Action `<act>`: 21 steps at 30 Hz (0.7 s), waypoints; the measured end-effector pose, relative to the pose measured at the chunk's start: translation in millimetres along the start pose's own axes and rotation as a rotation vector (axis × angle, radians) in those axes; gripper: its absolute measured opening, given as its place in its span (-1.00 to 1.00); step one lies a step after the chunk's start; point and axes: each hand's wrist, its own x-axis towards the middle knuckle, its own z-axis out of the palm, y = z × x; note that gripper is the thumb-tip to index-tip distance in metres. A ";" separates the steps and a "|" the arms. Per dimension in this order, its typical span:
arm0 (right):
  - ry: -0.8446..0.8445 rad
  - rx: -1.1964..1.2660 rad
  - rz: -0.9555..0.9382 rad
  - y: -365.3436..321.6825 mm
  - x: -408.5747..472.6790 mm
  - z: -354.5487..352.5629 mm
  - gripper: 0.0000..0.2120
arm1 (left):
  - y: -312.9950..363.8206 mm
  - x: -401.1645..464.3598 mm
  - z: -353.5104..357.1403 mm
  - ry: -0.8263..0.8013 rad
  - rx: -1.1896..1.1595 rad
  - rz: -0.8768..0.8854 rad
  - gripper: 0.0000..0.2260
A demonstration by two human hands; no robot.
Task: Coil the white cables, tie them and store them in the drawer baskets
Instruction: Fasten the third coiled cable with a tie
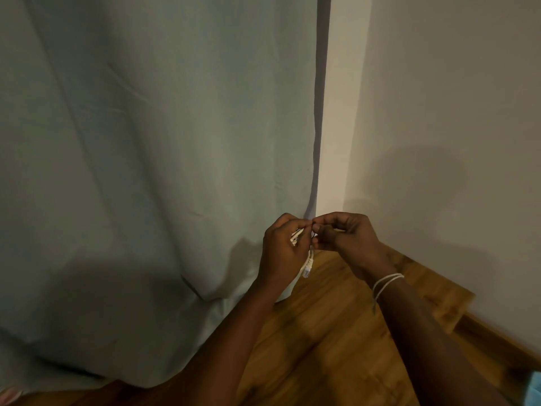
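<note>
My left hand (282, 250) grips a small coil of white cable (295, 237), whose loops poke out between the fingers. A clear plug end of the cable (306, 269) hangs down below the palm. My right hand (339, 231) meets the left at the fingertips, its fingers curled and pinching something small and dark at the coil; what it is I cannot make out. No drawer or basket is in view.
A pale green curtain (152, 171) hangs across the left and reaches the wooden floor (336, 332). A white wall (453, 112) with a wooden skirting board (439, 291) closes the right side. White string bands (386, 281) circle my right wrist.
</note>
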 end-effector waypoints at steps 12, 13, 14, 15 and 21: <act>0.059 0.104 0.024 5.4 -3.8 -10.5 -0.88 | 5.1 1.3 9.4 0.018 0.001 -0.026 -0.80; 0.057 0.105 0.023 6.1 -3.9 -10.8 -0.88 | 5.8 1.5 9.6 0.020 0.003 -0.020 -0.81; 0.058 0.104 0.022 6.4 -3.8 -10.6 -0.88 | 6.5 1.7 9.9 0.019 0.008 -0.011 -0.83; 0.059 0.101 0.022 6.8 -3.5 -10.0 -0.87 | 6.9 2.1 10.2 0.016 0.016 -0.003 -0.86; 0.082 0.087 0.019 7.4 -2.1 -7.7 -0.89 | 10.0 2.4 12.3 0.024 0.040 0.006 -0.89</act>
